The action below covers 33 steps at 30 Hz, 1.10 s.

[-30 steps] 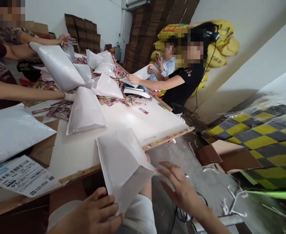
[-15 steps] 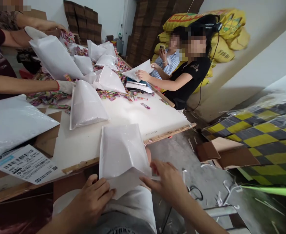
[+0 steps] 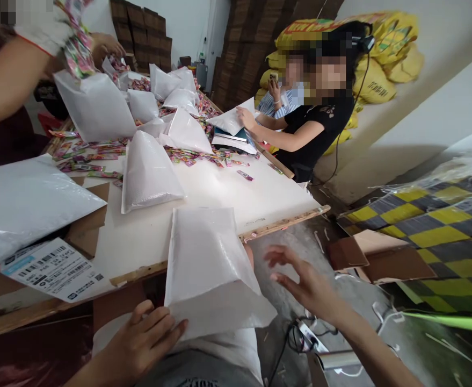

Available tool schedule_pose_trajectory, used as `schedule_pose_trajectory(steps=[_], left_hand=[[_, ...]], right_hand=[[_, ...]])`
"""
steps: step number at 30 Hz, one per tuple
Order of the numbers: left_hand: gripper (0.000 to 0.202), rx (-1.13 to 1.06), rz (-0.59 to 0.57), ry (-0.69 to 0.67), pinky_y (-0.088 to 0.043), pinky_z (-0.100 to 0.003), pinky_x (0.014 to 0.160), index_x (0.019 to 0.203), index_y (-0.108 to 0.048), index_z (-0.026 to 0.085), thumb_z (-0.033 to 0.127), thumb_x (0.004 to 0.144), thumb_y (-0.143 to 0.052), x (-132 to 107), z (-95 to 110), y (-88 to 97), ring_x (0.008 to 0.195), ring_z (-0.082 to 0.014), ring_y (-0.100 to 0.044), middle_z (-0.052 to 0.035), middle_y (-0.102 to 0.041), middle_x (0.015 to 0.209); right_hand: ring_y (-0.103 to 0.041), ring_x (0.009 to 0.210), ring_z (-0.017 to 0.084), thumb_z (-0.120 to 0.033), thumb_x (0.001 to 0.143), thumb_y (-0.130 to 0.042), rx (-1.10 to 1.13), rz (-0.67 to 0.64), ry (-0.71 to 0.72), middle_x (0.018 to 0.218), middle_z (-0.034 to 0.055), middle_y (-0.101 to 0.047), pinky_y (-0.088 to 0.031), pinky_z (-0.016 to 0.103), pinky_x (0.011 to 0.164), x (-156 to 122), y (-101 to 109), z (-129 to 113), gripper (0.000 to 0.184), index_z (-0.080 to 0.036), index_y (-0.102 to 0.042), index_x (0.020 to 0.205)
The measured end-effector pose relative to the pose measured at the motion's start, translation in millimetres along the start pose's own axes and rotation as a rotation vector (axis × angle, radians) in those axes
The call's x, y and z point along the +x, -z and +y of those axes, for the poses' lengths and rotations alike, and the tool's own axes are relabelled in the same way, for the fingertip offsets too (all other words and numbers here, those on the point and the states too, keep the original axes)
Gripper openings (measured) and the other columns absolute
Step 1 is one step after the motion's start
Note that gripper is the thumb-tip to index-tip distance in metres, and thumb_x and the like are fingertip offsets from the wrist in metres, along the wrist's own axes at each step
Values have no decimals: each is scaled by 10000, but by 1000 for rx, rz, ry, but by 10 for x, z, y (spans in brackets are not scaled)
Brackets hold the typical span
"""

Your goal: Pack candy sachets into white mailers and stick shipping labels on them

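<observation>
A filled white plastic mailer bag (image 3: 209,269) leans against the near edge of the white table (image 3: 227,196) and rests on my lap. My left hand (image 3: 139,341) presses its fingers flat on the bag's lower left corner. My right hand (image 3: 304,282) hovers just right of the bag with fingers spread, holding nothing and not touching it.
More white bags (image 3: 149,172) and loose colourful candy wrappers (image 3: 86,156) cover the table. A shipping label (image 3: 56,269) lies at the near left on cardboard. People work at the left and far right sides. A checkered sack (image 3: 433,226) and flat cardboard (image 3: 376,258) lie on the floor.
My right hand let go of the bag's lower right corner and lifted away to the right. The bag settled more upright against the table edge. At left, a person's arm rose with wrappers.
</observation>
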<state>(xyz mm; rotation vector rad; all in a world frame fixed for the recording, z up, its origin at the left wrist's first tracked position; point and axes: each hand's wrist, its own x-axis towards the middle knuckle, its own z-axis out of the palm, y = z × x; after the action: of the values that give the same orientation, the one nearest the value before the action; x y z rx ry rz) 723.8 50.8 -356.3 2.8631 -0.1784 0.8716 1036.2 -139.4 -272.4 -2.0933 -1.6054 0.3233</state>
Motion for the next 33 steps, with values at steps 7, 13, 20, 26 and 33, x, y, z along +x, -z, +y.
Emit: schedule_pose_trajectory(steps=[7,13,20,26,33], left_hand=[[381,53,7,-16,-290,-360,933,1187,-643,193,57,935,-393,0,-44,89,897,-150,-586,-7,-668,830],[468,10,27,79,-380,-350,873,1279,-540,163,-3,842,-517,-78,-89,173,783,-139,-616,-5,-674,819],[1031,-122,106,116,-391,-533,1044,1527,-36,226,298,761,-723,-54,-361,338,1324,-329,-430,-199,-477,1414],[520,-44,-216,-191,-230,-450,1178,1384,-455,188,102,874,-510,262,-608,134,1399,-212,-358,-75,-582,1383],[135,-370,164,132,-521,-300,774,926,-679,207,176,891,-553,217,-490,-32,788,-160,-669,-34,-731,782]], right_hand=[[-323,1414,251,-89,892,-433,-427,-122,471,1474,100,-454,-214,529,1143,16,-391,43,594,-257,-352,1456],[-661,1037,175,-208,999,-323,-72,35,562,974,80,-726,-460,353,958,1,-514,32,245,-202,-568,988],[-690,865,167,-274,1015,-338,40,154,477,844,49,-708,-531,315,823,-29,-567,62,255,-221,-523,848],[-687,978,205,-303,1015,-310,-7,89,504,930,84,-728,-528,365,879,-63,-521,120,288,-218,-582,975],[-631,652,162,-315,966,-482,-43,332,309,710,33,-674,-488,288,639,-46,-603,150,225,-204,-598,808]])
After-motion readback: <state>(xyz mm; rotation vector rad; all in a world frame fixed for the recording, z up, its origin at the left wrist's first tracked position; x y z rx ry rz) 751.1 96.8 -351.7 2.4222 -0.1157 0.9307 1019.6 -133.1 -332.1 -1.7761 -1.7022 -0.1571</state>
